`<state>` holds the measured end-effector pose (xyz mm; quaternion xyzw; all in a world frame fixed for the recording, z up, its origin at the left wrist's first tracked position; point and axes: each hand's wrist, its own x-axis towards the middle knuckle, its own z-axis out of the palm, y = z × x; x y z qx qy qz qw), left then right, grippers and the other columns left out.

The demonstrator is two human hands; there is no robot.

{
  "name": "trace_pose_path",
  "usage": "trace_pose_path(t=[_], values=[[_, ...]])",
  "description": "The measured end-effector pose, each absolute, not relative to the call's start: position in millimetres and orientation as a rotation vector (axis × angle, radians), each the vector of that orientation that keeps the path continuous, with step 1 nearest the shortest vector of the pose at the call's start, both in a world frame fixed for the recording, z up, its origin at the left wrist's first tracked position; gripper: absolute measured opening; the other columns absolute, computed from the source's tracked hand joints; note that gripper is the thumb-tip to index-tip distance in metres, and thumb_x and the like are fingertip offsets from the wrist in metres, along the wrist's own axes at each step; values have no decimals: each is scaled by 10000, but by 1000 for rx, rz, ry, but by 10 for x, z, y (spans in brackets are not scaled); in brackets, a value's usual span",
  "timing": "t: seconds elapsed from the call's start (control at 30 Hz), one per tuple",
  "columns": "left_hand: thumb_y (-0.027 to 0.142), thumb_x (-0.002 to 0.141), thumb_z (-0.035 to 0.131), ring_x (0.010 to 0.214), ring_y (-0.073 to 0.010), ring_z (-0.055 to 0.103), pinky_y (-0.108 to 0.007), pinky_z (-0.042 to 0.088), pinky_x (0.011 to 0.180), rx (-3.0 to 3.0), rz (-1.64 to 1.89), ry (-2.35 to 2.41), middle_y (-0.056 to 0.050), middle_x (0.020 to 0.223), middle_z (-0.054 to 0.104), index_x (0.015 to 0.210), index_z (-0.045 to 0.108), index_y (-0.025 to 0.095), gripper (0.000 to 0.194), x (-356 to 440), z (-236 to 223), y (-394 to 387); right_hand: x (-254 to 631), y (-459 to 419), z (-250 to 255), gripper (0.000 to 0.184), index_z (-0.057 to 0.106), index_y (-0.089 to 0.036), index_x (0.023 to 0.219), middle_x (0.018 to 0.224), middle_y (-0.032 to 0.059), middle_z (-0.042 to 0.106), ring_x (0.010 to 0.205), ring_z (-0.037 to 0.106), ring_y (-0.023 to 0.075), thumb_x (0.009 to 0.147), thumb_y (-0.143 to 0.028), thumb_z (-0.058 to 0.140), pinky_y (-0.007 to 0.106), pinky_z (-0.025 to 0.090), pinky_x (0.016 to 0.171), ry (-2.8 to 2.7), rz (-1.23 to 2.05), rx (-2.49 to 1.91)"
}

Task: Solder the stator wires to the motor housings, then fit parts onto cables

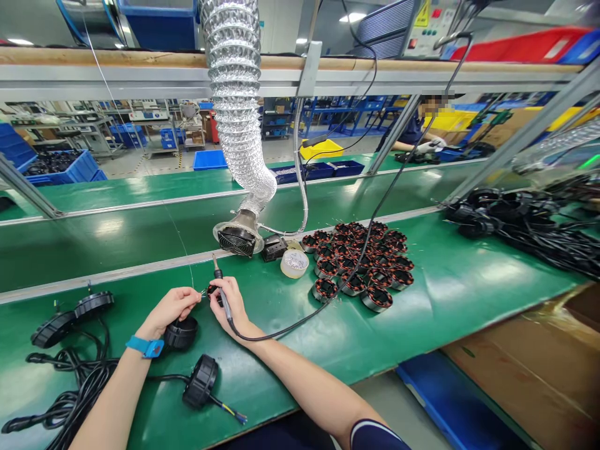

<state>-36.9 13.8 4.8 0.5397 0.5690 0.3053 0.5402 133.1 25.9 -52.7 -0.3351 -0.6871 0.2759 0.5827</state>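
Observation:
My right hand point(230, 306) is closed round the handle of a soldering iron point(224, 299), its tip pointing up and away. Under those fingers sits a small motor stator point(213, 292) with copper windings, mostly covered by the hand. My left hand point(177, 307), with a blue wrist strap point(145, 347), pinches a thin wire at the stator's left side. A fine strand of solder wire point(191, 269) runs down from above to these fingertips. Beneath the left hand stands a round black housing point(182, 333). Another black housing point(200, 382) with a cable and bare coloured leads lies nearer me.
Several stators point(360, 259) stand grouped at right of centre. A fume extraction duct point(241, 112) hangs ahead, beside a tape roll point(294, 264). Black cables point(77, 387) lie at left, more cabled parts point(515, 215) at far right. The iron's cord crosses the bench. A co-worker point(422, 134) sits beyond.

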Motion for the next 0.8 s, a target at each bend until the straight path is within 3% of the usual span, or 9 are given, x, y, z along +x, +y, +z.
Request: trace_pose_path(t=[0.13, 0.27, 0.43, 0.8], values=[[554, 687, 685, 390, -62, 300, -212, 190, 424, 1290, 732, 1355, 89, 468, 394, 670, 552, 174, 404, -371, 47, 138, 1400, 236, -498, 471, 554, -244, 1209, 1096, 68, 526, 962, 618, 178, 770, -95, 640, 348, 519, 922, -1697, 609, -836], [582, 684, 675, 387, -64, 305, -213, 201, 425, 1304, 723, 1365, 88, 458, 395, 682, 556, 171, 428, -369, 54, 137, 1514, 227, -502, 656, 497, -269, 1305, 1287, 103, 514, 1218, 524, 268, 716, -151, 760, 499, 367, 1105, -1823, 569, -901], [568, 698, 671, 390, -63, 307, -215, 192, 428, 1291, 716, 1366, 85, 463, 394, 689, 559, 168, 415, -359, 66, 131, 1523, 292, -587, 671, 475, -252, 1341, 1292, 106, 496, 1142, 575, 217, 740, -94, 728, 372, 473, 1019, -1820, 686, -898], [580, 728, 652, 384, -69, 303, -216, 195, 441, 1291, 708, 1390, 85, 428, 400, 691, 559, 174, 418, -377, 12, 140, 1440, 314, -615, 686, 495, -255, 1324, 1247, 96, 516, 1084, 602, 219, 713, -136, 781, 362, 504, 977, -1798, 644, -967]])
